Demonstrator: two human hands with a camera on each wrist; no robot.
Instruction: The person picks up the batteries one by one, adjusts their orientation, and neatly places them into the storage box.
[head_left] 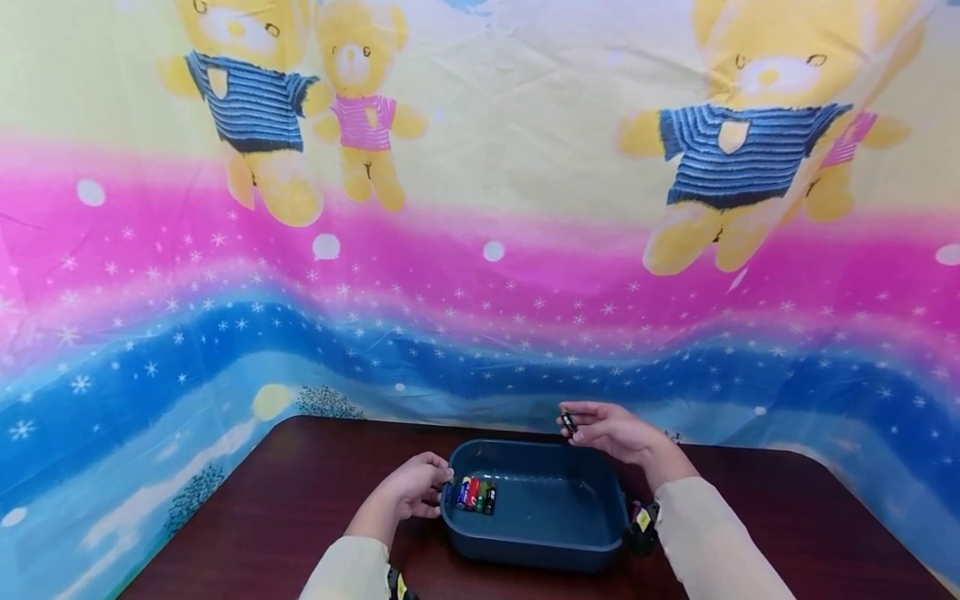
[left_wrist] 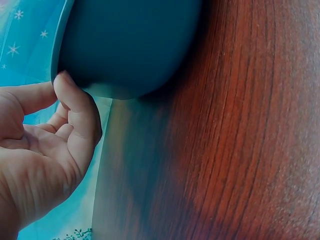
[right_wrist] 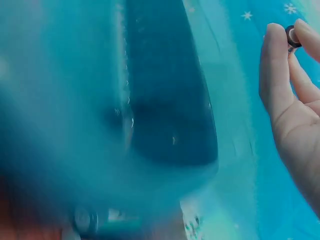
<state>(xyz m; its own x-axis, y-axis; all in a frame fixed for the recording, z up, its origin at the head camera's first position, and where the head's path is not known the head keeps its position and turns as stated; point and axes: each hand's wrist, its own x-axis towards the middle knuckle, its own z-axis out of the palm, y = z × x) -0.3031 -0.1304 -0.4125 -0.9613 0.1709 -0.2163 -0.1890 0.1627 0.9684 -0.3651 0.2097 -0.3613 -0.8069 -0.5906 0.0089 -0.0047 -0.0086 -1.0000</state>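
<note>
A dark blue rectangular tub (head_left: 536, 546) sits on the table. My left hand (head_left: 416, 486) pinches its left rim; the left wrist view shows thumb and finger meeting at the tub's edge (left_wrist: 56, 60). Inside, against the left end, several batteries (head_left: 475, 494) in blue, red, green and black lie side by side. Above the tub's back right corner, my right hand (head_left: 617, 433) holds a small black battery (head_left: 569, 423) between thumb and fingertips. The right wrist view shows one end of that battery (right_wrist: 293, 37), clear of the tub.
The dark reddish-brown wooden table (head_left: 300, 475) reaches back to a printed cloth (head_left: 480, 333) with bears and snowflakes. Beside the tub's right end, partly hidden by the right wrist's camera (head_left: 643, 525), small coloured things (head_left: 636, 508) show; they look blurred in the right wrist view.
</note>
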